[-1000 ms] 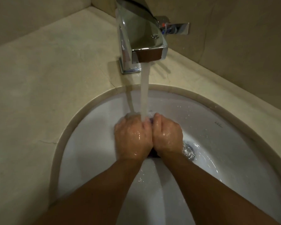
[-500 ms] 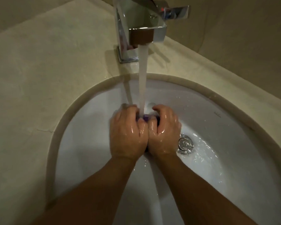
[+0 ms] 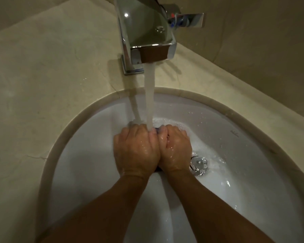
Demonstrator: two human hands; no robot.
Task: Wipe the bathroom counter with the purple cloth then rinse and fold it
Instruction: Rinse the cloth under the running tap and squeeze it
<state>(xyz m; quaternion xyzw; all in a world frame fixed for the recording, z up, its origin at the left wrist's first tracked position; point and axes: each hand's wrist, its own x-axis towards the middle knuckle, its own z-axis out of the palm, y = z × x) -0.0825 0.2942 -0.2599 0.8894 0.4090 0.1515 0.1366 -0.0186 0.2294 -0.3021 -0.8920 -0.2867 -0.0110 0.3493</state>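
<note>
Purple cloth (image 3: 157,129), mostly hidden, is clutched by left hand (image 3: 136,149) and right hand (image 3: 175,148), both curled tight round it, under faucet (image 3: 144,32) stream (image 3: 149,95) in sink (image 3: 95,137).

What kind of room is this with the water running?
Most likely a bathroom. A chrome tap runs into a white sink set in a beige stone counter, and the left hand and right hand hold a purple cloth under the stream.

Bathroom: white oval basin (image 3: 95,137) sunk in beige stone counter (image 3: 42,76), chrome tap (image 3: 144,32) w/ water running.
</note>
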